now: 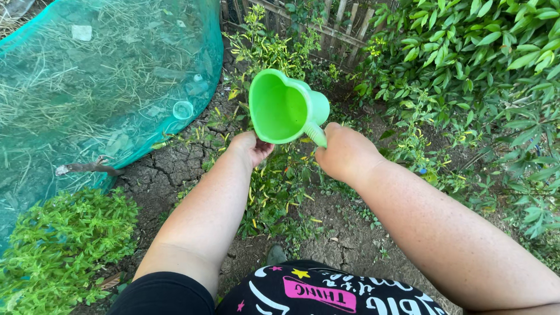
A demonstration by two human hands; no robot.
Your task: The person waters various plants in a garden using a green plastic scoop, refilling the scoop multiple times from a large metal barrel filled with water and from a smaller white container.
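My right hand (345,153) is closed in a fist on the handle of a bright green heart-shaped plastic dipper (284,107), held up at twelve o'clock; my left hand (252,147), fingers curled, steadies its underside. The dipper tilts over the yellow-podded chilli plants (280,181) on cracked soil, teal netting (99,81) at ten o'clock. I judge pouring is in hand; a slow, steady tilt comes next

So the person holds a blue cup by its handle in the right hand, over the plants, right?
Not quite: the cup is green, not blue. The head view shows the right hand holding it by the handle over the plants, the left hand beside it.
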